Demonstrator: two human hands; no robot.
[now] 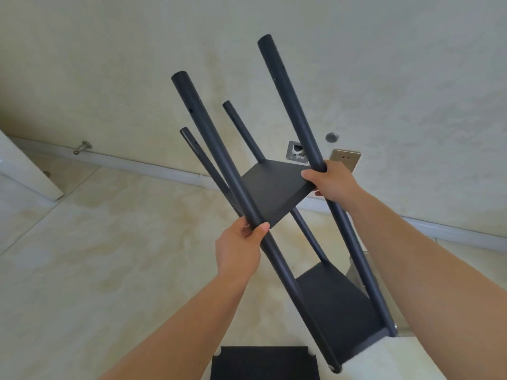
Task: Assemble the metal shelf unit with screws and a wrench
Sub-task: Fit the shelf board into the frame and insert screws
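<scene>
Up in mid-air, centre of view, black metal shelf unit point(277, 187) is held tilted, w/ four posts pointing up-left & two panels fitted betw. them. Left hand point(240, 248) grips near-left post point(216, 160), fingers & thumb curled round it at upper panel's corner. Right hand point(333, 183) grips near-right post point(290, 105) at same panel, fingers wrapped. Loose black panel point(264, 363) lies below on tiled floor point(96, 256). Behind: wall socket point(345, 159), pale wall point(411, 78).

Tilted black two-tier shelf unit point(277, 187)
</scene>
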